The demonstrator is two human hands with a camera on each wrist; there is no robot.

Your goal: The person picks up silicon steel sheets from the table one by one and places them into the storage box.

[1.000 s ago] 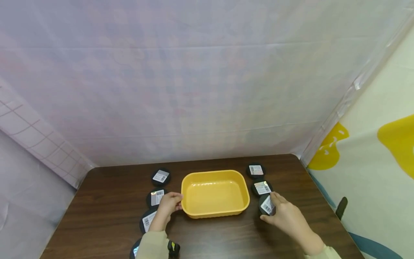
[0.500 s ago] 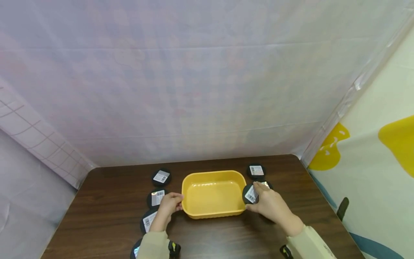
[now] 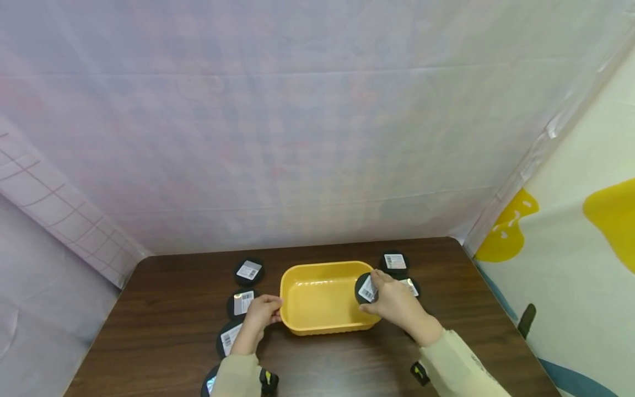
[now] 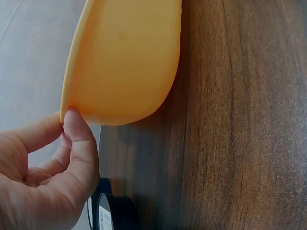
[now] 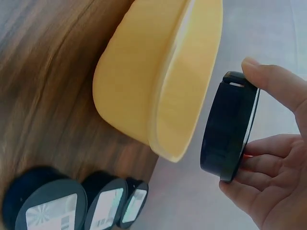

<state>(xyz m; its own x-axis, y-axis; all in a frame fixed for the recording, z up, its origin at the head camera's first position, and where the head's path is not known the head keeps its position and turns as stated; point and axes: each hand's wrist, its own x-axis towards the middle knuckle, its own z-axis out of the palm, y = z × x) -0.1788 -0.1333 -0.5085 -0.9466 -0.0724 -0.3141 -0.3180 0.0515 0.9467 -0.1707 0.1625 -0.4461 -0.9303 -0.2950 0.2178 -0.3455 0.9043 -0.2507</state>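
Note:
My right hand [image 3: 399, 309] grips a round black flat container [image 3: 366, 288] with a white barcode label, holding it over the right end of the yellow plastic basin [image 3: 317, 332]. In the right wrist view, the thumb and fingers span opposite edges of that black container [image 5: 229, 127], which hangs above the rim of the yellow basin [image 5: 129, 81]. My left hand [image 3: 258, 317] pinches the basin's left rim. Its thumb and forefinger close on the basin wall [image 4: 124, 62] in the left wrist view. The basin's visible inside holds nothing.
More black labelled containers stand in a column left of the basin, such as the farthest one [image 3: 249, 271]. To the right is another black container [image 3: 394, 262], with others partly hidden by my right hand. The brown wooden table [image 3: 173, 309] backs onto a pale fabric wall [image 3: 317, 138].
My right hand has carried the black container leftward from the right-hand group to over the basin. The left hand has stayed at the basin's rim.

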